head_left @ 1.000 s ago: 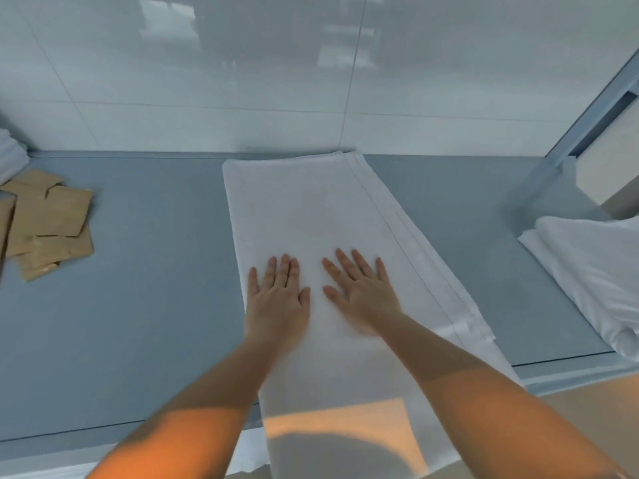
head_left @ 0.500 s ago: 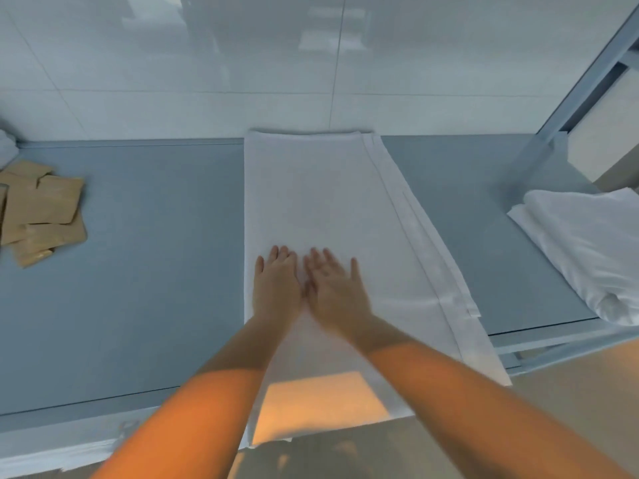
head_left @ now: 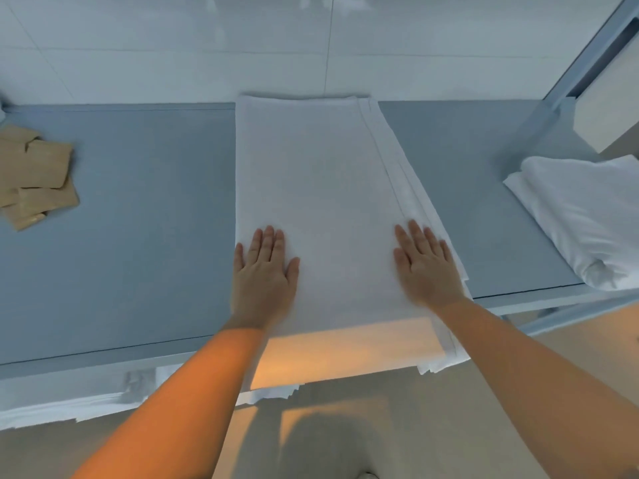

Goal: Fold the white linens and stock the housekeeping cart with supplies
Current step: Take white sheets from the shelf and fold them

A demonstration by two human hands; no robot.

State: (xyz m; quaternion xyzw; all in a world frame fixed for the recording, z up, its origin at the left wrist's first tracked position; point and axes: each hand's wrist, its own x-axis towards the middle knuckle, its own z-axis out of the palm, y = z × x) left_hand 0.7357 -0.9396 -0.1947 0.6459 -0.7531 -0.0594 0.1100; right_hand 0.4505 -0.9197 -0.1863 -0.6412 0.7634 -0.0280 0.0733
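Head view: the step in hand appeared to be smoothing a partly folded white linen (head_left: pixel 311 202), which lay as a long strip down the centre of the frame on the grey tabletop (head_left: pixel 145 236), its near end hanging over the front edge. The left hand (head_left: pixel 264 271) pressed flat near the strip's left edge, fingers straight. The right hand (head_left: pixel 427 264) pressed flat near the layered right edge, fingers spread. Neither held anything. The next move probably called for gripping the overhanging end and folding it toward the far edge.
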